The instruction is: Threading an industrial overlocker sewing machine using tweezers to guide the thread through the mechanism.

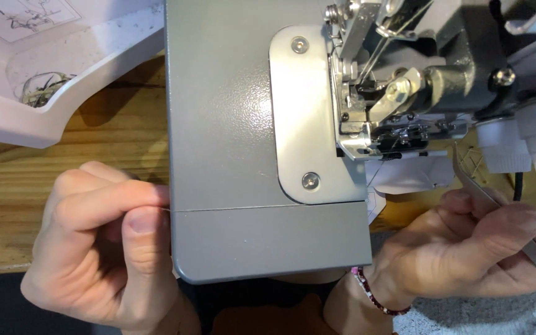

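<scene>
A grey sewing machine bed (231,111) fills the middle, with a rounded metal plate (302,111) screwed on it and the needle and looper mechanism (379,105) at its right. My left hand (103,248) rests at the bed's left edge, thumb and forefinger pinched on a thin thread (231,209) that runs across the bed. My right hand (466,248), wearing a beaded bracelet (373,296), holds metal tweezers (491,198) whose tips point up toward the mechanism.
A wooden table (44,167) lies under the machine. A white plastic tray (63,80) with thread scraps sits at the upper left. White machine parts (528,136) stand at the right. A piece of white fabric (404,177) lies below the needle area.
</scene>
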